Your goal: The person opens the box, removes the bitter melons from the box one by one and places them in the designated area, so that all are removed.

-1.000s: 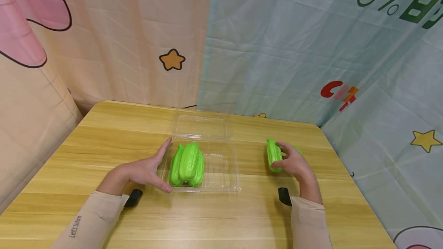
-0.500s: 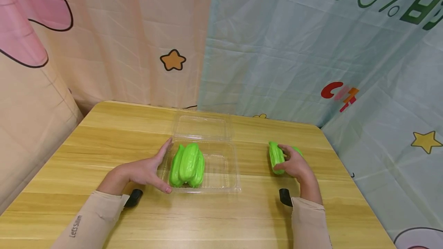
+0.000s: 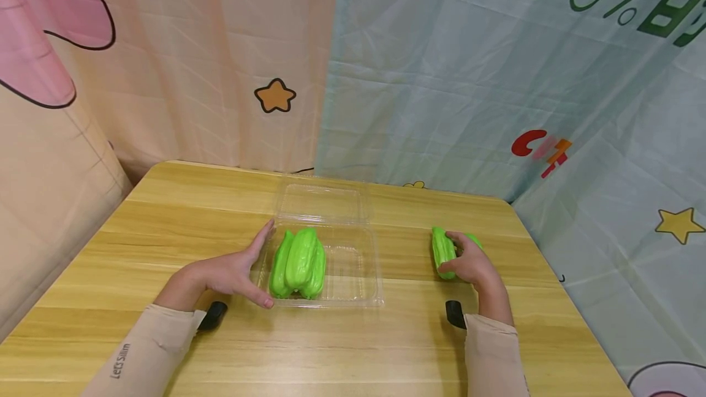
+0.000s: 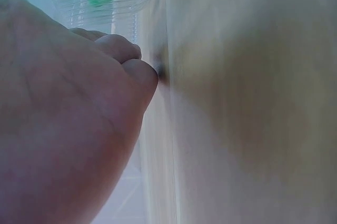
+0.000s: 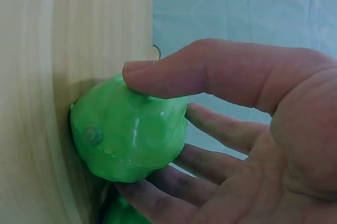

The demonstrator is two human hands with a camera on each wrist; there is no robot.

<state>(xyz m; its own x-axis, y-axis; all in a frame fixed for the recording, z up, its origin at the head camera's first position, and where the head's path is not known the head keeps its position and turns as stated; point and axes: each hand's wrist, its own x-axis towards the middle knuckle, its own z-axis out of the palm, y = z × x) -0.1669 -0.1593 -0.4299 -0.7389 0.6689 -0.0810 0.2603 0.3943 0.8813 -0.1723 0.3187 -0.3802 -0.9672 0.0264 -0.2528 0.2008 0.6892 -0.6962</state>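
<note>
Printed curtains [image 3: 419, 78] back the wooden surface [image 3: 358, 348]. Toward its right edge, the right hand [image 3: 473, 259] pinches a ribbed green vegetable [image 3: 442, 249], probably light, firm and slick; best gripped across its middle. The left hand [image 3: 237, 271] spreads at the left rim of the clear box [image 3: 342, 303].

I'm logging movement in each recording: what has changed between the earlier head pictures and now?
The right hand and the held vegetable have shifted slightly to the right and toward the bottom of the head view. Nothing was visibly taken hold of or let go. The left hand, the clear box beside it, with its lid open, and the green vegetables inside stayed as they were.
</note>
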